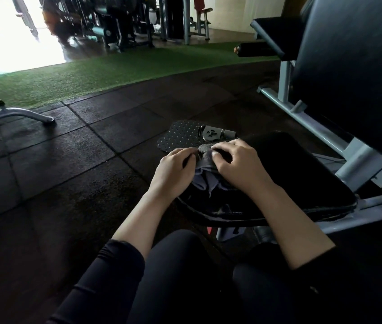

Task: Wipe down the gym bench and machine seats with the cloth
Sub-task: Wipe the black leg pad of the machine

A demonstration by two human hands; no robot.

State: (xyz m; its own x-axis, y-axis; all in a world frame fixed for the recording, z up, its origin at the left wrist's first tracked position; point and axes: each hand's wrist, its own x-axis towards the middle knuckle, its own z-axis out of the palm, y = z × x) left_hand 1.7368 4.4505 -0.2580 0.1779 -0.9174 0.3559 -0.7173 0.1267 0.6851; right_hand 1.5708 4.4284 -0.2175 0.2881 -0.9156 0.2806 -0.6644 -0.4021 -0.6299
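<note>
So both hands are working the gray cloth (205, 160) right at the front-left corner of the black padded seat (297, 174). The left hand (173, 170) is coming in from the left with its fingers curled over, clutching the left side of the bunched-up fabric. The right hand (234, 161) is sitting knuckles-up on the other side, fingers bent down and pinching the top edge of the cloth, thumb tucked toward the left hand. The two hands are pretty much touching across the cloth, and some loose folds are hanging down below them over the seat's edge. Both forearms are reaching forward and angling inward, bare to about the elbow with dark sleeves pushed up. The machine's tall black back pad (353, 66) is rising on the right, and a studded footplate (180, 135) is lying on the rubber floor just beyond the hands.
</note>
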